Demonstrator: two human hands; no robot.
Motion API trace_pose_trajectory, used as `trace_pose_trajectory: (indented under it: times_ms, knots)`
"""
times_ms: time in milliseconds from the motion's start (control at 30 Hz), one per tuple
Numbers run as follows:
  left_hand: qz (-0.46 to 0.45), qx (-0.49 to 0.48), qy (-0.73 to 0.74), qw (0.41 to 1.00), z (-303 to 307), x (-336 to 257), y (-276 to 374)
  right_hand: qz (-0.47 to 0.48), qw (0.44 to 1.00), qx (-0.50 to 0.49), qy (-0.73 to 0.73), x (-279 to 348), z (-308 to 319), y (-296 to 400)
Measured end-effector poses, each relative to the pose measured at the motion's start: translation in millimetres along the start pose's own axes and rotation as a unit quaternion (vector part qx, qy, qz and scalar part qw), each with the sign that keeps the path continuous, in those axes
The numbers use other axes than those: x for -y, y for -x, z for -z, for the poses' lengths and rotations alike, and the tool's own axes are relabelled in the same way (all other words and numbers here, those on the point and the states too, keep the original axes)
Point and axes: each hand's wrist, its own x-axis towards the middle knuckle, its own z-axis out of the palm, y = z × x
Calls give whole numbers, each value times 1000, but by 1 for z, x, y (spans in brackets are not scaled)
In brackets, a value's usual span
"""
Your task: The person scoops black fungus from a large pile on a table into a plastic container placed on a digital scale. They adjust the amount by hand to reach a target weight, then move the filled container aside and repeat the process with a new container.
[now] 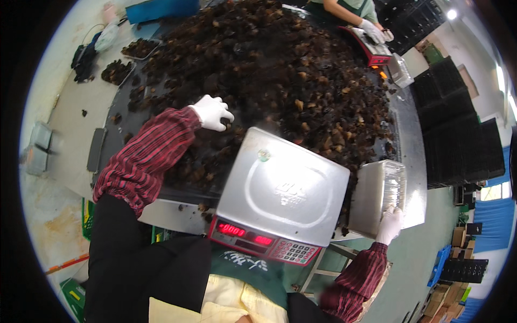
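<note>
My left hand, in a white glove, reaches over a big heap of dark brown wood-ear-like fungus pieces; its fingers are curled, and a dark piece may be at the fingertips. My right hand, gloved too, is at the near end of a stack of clear plastic trays on the table's right side; its fingers touch the tray edge. Between my hands stands a digital scale with a bare steel pan, a red body and a lit red display.
Another person's gloved hands are over a second red scale at the far right, beside clear trays. Filled trays sit at the far left. Black crates are stacked right of the metal table.
</note>
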Motion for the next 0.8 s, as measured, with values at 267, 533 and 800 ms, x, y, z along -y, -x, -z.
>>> trace_pose_trajectory:
  times_ms: [267,533,800]
  knots:
    - [95,-136,-50,985,-20,37,113,63,994,-8,86,-54,-26,-16]
    - [157,-182,7,971,-71,-26,152,99,987,92,-89,-34,-14,-5]
    - [245,-226,23,942,-92,19,219,124,983,118,-70,-25,-7,9]
